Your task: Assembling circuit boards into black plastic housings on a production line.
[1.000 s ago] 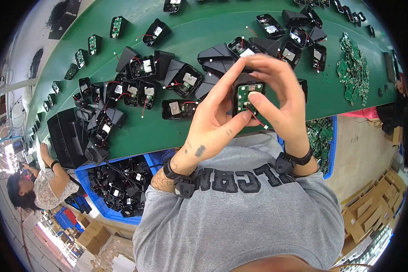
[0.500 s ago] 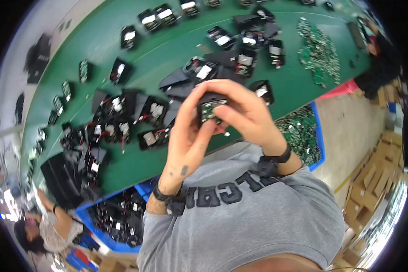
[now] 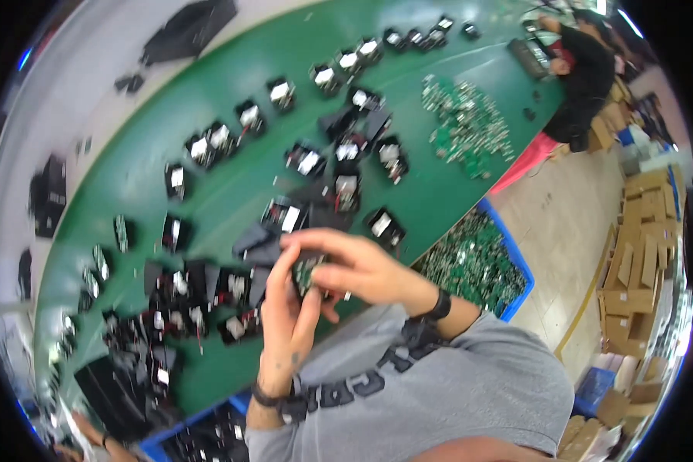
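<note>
small circuit board [image 3: 308, 269] between both hands

Bright, even overhead light fills the scene, casting only faint shadows on the long green felt-covered table [image 3: 231, 192]. Motion blur smears everything, worst toward nine o'clock. Fisheye distortion bends the table's edges, and a black rim surrounds the circular picture.

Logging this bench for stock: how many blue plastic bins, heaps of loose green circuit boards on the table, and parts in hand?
Blue plastic bins: 2
Heap of loose green circuit boards on the green table: 1
Small black-and-green module between left hand and right hand: 1
Total: 4
</note>
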The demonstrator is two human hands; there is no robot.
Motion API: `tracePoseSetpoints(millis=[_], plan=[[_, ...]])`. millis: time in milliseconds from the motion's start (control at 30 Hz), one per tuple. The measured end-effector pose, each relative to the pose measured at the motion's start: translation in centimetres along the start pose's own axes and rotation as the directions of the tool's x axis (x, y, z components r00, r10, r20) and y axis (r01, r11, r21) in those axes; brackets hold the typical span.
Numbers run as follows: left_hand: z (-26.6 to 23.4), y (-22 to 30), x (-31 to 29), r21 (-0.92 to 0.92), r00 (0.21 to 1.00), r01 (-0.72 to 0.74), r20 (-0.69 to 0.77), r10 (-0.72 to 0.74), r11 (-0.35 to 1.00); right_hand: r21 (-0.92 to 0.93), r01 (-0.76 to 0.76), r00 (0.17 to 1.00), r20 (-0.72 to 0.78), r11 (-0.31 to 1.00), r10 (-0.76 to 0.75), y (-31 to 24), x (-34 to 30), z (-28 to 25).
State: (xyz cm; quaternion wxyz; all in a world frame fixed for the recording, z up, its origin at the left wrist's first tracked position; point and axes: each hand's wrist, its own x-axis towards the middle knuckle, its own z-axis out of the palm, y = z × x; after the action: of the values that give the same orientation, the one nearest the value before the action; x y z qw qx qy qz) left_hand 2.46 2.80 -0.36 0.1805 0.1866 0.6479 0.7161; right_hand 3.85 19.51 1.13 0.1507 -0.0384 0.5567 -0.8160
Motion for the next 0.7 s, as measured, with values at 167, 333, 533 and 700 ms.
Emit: tracePoseSetpoints(millis=[167,333,533,700], plan=[[-0.6,-0.2,-0.4,-0.090,0.996,0.076,0.064,-0.070,0.993,-0.184,0.081,0.996,-0.010,0.980,-0.085,0.4,-0.2,0.2],[-0.5,-0.2,-0.4,-0.024,0.989,0.043,0.142,-0.039,0.999,-0.220,0.127,0.991,0.057,0.967,-0.117,-0.3,-0.6,-0.5],[-0.8,-0.6,-0.5,0.061,0.972,-0.113,0.215,0.097,0.992,-0.262,0.245,0.969,0.088,0.934,-0.230,-1.8,-1.0,-0.2],[0.1,0.0,0.4,-0.018,0.981,-0.176,-0.088,0.174,0.984,-0.294,0.346,0.928,-0.031,0.891,-0.371,-2.7,0.2,-1.5]])
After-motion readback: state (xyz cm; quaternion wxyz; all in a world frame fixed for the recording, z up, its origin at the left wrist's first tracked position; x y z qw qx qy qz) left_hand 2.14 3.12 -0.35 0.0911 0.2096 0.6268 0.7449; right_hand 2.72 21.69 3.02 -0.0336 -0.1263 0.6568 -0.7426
